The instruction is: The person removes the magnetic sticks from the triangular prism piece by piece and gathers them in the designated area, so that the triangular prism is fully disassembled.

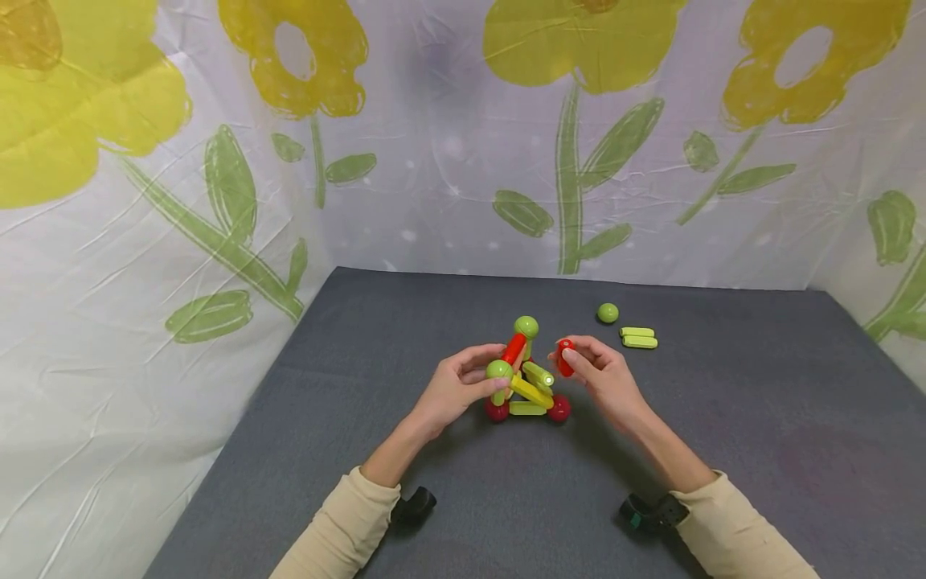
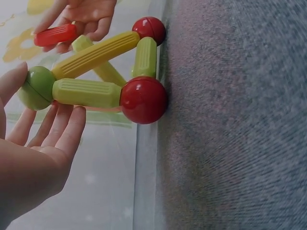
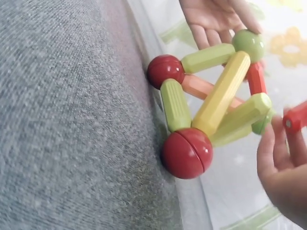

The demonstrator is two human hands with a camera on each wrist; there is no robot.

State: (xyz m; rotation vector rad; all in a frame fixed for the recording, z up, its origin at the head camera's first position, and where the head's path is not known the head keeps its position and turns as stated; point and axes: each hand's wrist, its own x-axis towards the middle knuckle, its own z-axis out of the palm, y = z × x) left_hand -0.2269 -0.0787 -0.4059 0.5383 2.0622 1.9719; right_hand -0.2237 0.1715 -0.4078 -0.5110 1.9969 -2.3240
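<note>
A small frame of rods and balls [image 1: 526, 378] stands on the grey mat [image 1: 723, 434], with two red balls [image 2: 143, 99] [image 3: 186, 152] at its base and a yellow rod [image 2: 96, 54] slanting across it. My left hand [image 1: 486, 376] holds the green ball [image 1: 499, 370] at the frame's left corner, thumb on top and fingers underneath [image 2: 57, 129]. My right hand [image 1: 576, 362] pinches a loose red rod [image 1: 565, 358] just right of the frame, clear of it. That red rod [image 2: 55, 34] [image 3: 296, 117] shows in both wrist views.
A loose green ball [image 1: 608, 313] and two light-green rods [image 1: 638, 337] lie on the mat behind my right hand. A flower-printed sheet [image 1: 434, 161] walls in the mat at the back and both sides. Black wrist mounts [image 1: 415, 503] sit near the front edge.
</note>
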